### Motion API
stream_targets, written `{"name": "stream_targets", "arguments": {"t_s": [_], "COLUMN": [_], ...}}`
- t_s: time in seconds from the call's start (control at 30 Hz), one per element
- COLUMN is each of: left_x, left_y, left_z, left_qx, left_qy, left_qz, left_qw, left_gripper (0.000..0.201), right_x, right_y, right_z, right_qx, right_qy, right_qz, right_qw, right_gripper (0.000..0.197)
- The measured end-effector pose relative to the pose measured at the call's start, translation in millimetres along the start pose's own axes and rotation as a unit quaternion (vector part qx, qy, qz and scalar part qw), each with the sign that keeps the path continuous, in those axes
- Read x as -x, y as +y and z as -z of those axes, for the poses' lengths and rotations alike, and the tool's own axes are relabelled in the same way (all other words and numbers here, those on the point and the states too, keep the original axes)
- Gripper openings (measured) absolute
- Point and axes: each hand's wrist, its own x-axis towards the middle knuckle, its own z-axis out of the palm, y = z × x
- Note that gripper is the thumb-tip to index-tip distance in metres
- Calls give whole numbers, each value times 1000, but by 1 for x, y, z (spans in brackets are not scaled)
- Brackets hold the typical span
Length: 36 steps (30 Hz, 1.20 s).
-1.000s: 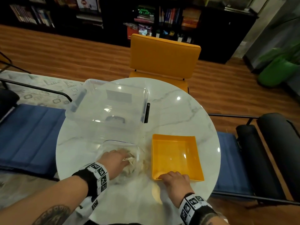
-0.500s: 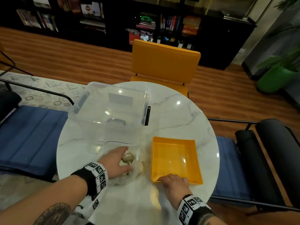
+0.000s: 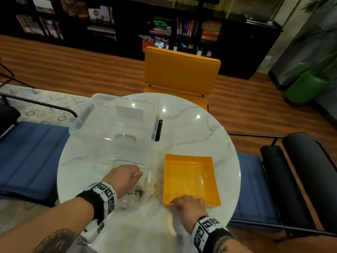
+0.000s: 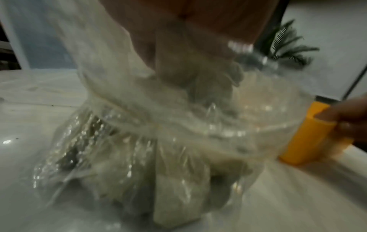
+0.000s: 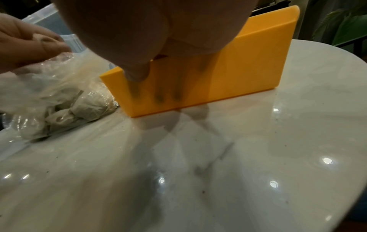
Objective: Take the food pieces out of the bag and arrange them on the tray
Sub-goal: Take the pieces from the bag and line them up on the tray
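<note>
The left grip (image 4: 188,47) reached down inside the clear bag (image 4: 123,128), its fingers (image 4: 198,75) bunched and blurred behind the film. Pale food pieces (image 4: 178,196) lay heaped in the bag's bottom on the white counter (image 4: 29,113). Just beside the bag, the right grip (image 4: 349,114) held a corner of the yellow tray (image 4: 305,138).

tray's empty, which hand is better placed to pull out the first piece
Left: the left hand reaches into the bag, at the pieces; the right hand grips the tray by its near rim.
</note>
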Motion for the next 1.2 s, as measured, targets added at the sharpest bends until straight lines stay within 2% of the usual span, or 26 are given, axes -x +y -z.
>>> {"name": "stream_targets", "arguments": {"t_s": [0.1,0.2,0.27,0.37,0.47,0.53,0.6,0.67,0.73,0.8,0.87,1.0,1.13,1.2], "left_x": [6,8,8,8,8,8,10,13,16,17,17,15,12,11], "left_y": [3,9,12,14,15,14,14,12,8,5,7,13,14,17], "left_z": [16,27,31,34,34,34,35,34,33,31,33,38,43,47], "left_qx": [96,199,255,279,288,304,311,308,303,284,265,293,250,287], "left_qy": [73,144,153,149,131,123,109,91,78,81,93,83,72,67], "left_qz": [43,122,161,165,152,146,148,152,153,165,185,201,196,204], "left_qw": [992,962,941,934,936,933,932,935,938,941,942,931,945,934], "left_gripper": [34,30,28,31,31,33,33,24,20,26,29,30,21,19], "right_x": [1,6,9,9,8,9,10,9,7,7,8,7,8,10], "right_y": [0,0,2,5,5,4,2,-1,-6,-10,-12,-15,-15,-15], "right_z": [2,6,7,13,21,28,38,45,50,53,55,58,61,62], "right_qx": [-4,-18,-29,-42,-53,-66,-76,-77,-89,-103,-110,-133,-146,-160], "right_qy": [-3,8,24,51,73,86,93,97,101,108,107,103,102,100], "right_qz": [9,24,35,49,63,68,76,87,88,91,100,114,114,116], "right_qw": [1000,1000,999,997,994,992,990,988,987,985,983,979,977,975], "right_gripper": [40,37,37,42,65,72,69,66,45,31,29,28,27,27]}}
